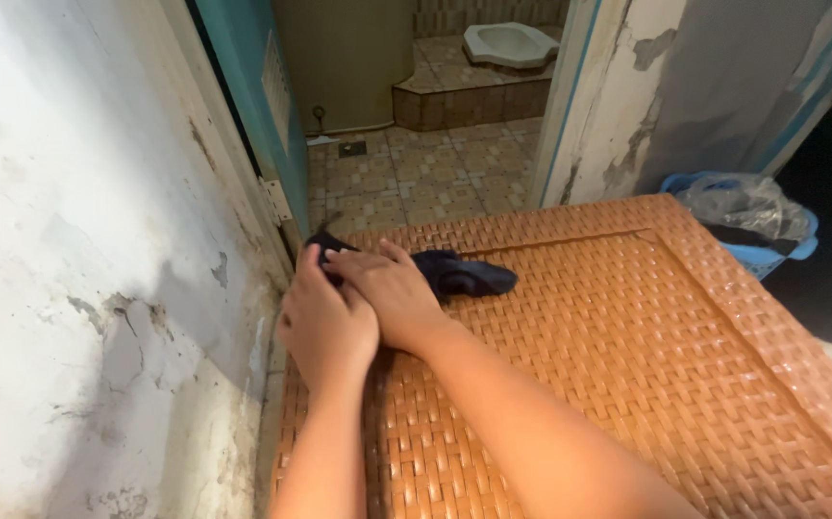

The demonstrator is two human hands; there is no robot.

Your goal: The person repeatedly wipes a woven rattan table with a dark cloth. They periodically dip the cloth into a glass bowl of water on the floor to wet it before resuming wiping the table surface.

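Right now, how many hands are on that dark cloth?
2. The left hand is on the dark cloth beside the wall; the right hand overlaps it and presses the cloth onto the woven orange surface.

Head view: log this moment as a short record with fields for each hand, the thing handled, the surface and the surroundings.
left hand: left hand pressed on the dark cloth's near-wall end
right hand: right hand laid partly over the left, also on the cloth
thing handled: dark cloth, crumpled, lying flat
surface: orange woven wicker top
left side: peeling white wall
behind: open doorway to tiled floor and white squat toilet
right side: blue basket holding a plastic bag
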